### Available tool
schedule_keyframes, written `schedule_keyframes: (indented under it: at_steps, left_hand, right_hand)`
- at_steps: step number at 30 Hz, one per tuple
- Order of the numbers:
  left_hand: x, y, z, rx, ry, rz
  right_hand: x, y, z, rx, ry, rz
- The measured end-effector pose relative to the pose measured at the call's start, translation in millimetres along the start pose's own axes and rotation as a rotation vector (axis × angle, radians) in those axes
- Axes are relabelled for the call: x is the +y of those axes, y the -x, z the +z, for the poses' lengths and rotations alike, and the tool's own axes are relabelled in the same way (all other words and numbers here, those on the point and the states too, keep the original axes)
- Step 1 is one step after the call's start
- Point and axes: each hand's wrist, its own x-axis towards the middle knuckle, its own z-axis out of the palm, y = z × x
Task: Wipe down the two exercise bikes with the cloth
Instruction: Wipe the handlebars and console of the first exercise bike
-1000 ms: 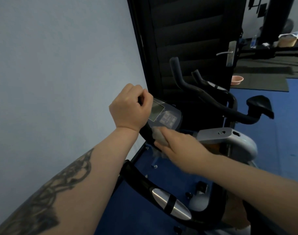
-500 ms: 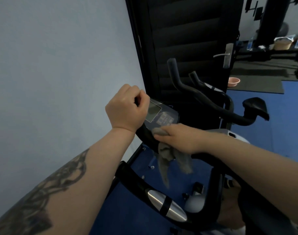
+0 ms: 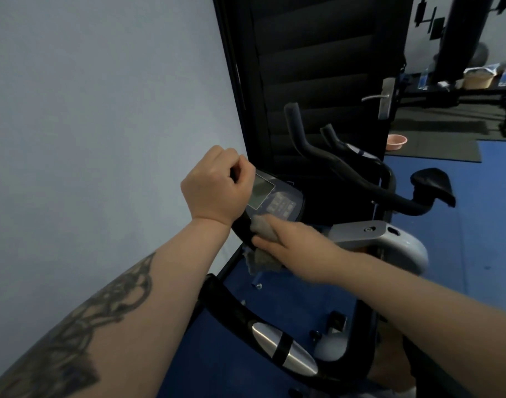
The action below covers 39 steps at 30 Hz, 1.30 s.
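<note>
The left hand (image 3: 215, 188) was clenched around the upper end of the near exercise bike's black curved handlebar (image 3: 241, 228), knuckles up, the forearm bearing a dark tattoo. Just below it, the right hand (image 3: 296, 245) gripped a crumpled grey cloth (image 3: 261, 225) and pressed it against that same bar, with a loose end of the cloth hanging down under the hand. Right behind both hands sat the bike's dark console (image 3: 277, 201) with its pale grey rectangular screen and a cluster of small buttons. Nearer the camera, the other side of the handlebar carried a silver oval grip sensor (image 3: 283, 350) crossed by a black band.

Beyond the console stood the second exercise bike (image 3: 361, 185), with black foam-covered handlebars rising up, a black padded saddle to the right and a light grey moulded frame below.

The floor (image 3: 481, 225) was covered in blue matting, giving way farther off to a dark grey mat. On the left rose a plain pale blue-grey wall (image 3: 102, 110). A black louvred door (image 3: 317, 67) with a silver lever handle stood behind the bikes. Near it on the floor lay a small pink bowl (image 3: 396, 139). In the far right corner, a low black worktop (image 3: 461, 91) held a beige basket and some clear bottles, too small to make out further.
</note>
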Motion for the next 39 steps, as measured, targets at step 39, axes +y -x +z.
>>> schedule_keyframes:
  at_steps: [39]
  left_hand:
    - [0.5, -0.5, -0.9, -0.007, 0.007, -0.002]
  right_hand:
    - [-4.7, 6.9, 13.8, 0.088, 0.294, 0.0]
